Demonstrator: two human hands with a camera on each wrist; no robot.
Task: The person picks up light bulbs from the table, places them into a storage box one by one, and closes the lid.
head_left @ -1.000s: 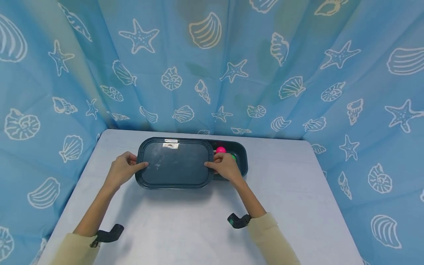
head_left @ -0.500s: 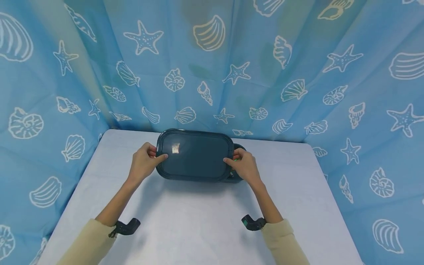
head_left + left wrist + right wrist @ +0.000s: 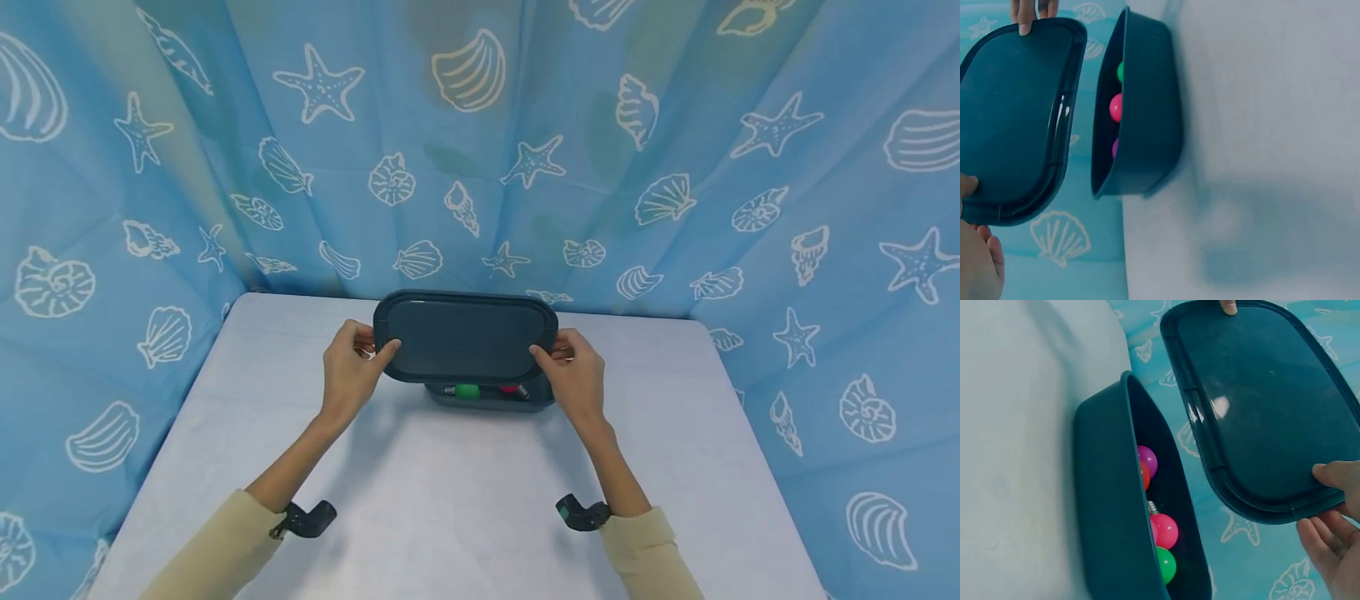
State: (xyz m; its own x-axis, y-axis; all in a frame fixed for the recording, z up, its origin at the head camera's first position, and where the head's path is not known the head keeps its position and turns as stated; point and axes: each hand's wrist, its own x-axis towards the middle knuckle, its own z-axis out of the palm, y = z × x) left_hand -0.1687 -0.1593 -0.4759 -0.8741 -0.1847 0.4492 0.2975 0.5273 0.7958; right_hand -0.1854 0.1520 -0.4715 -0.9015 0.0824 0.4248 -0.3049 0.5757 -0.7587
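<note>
A dark blue-green lid [image 3: 465,340] is held level above a matching box [image 3: 491,405]. My left hand [image 3: 352,371] pinches its left end, thumb on top and fingers beneath. At the opposite end my right hand [image 3: 576,375] pinches it the same way. Lid and box stand apart in both wrist views. Inside the box are several small colored bulbs; a pink bulb [image 3: 1165,531], a green bulb [image 3: 1166,565] and a purple bulb [image 3: 1147,461] show in the right wrist view. From the head, the lid hides most of the box's opening.
A white-covered table [image 3: 465,500] carries the box near its far edge. Behind and beside it hangs a blue curtain [image 3: 480,167] printed with shells and starfish. Both wrists wear a dark camera mount [image 3: 307,518].
Both hands have carried the lid to the right and slightly away, from left of the box to above it. The box's right end is now mostly covered from the head view.
</note>
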